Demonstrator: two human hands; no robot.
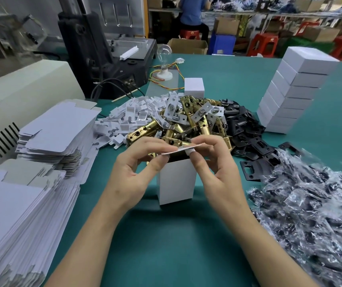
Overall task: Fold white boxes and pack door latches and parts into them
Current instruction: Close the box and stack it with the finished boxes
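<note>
A white box (176, 181) stands upright on the green table (166, 245) in front of me. Both hands are at its top end. My left hand (132, 168) and my right hand (213, 162) pinch the box's top flap (181, 149) between fingertips, holding it roughly level over the opening. What is inside the box is hidden. Just behind lies a pile of brass door latches (188, 121), with white plastic parts (132, 114) to its left and black strike plates (246, 129) to its right.
Flat unfolded box blanks (31, 183) are stacked at my left. Clear bags of dark parts (311, 204) lie heaped at the right. A tall stack of closed white boxes (292, 92) stands far right, one white box (194, 87) behind the latches, a machine (108, 48) at the back left.
</note>
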